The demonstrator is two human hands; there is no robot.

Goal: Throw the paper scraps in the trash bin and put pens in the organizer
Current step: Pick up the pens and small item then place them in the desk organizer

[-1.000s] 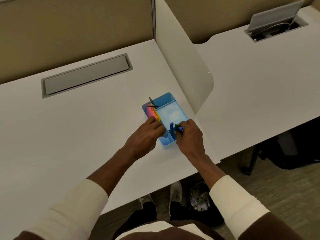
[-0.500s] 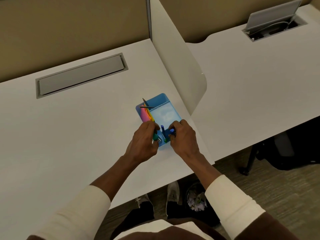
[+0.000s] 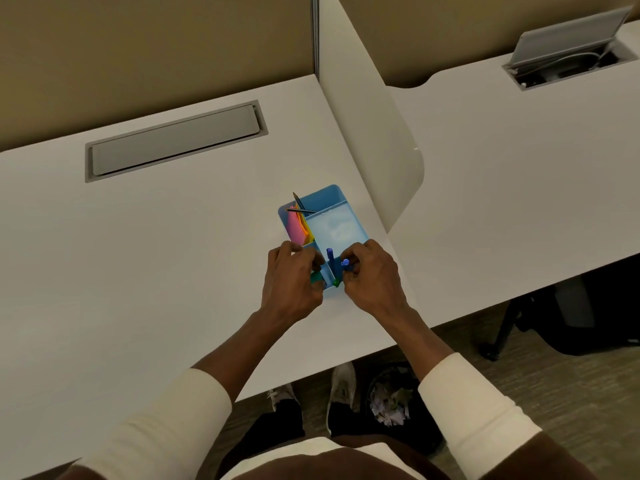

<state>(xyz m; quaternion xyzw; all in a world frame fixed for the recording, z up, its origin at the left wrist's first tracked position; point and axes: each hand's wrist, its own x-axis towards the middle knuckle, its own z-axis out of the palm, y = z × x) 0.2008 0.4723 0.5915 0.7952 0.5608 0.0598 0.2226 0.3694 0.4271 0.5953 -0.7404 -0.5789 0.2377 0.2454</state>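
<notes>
A light blue organizer (image 3: 332,225) sits on the white desk (image 3: 156,271) near its right end. Pink and orange sticky notes (image 3: 297,226) and two dark pencils (image 3: 300,206) fill its left compartments. A blue pen (image 3: 330,258) stands in the near compartment. My right hand (image 3: 370,277) is closed on a blue-capped pen (image 3: 345,263) at the organizer's near right corner, with a small green pen tip (image 3: 336,282) just below. My left hand (image 3: 289,275) grips the near left corner, where something green (image 3: 316,278) shows at its fingers. A trash bin (image 3: 389,403) with paper scraps stands under the desk.
A white divider panel (image 3: 374,133) rises right of the organizer, between the two desks. A closed grey cable hatch (image 3: 173,140) lies at the desk's back; an open hatch (image 3: 568,50) is on the neighbouring desk. My shoes (image 3: 341,379) are by the bin.
Both hands stay at the organizer's near end. My left hand has closed in on the near left corner and a green item has come into view at its fingers.
</notes>
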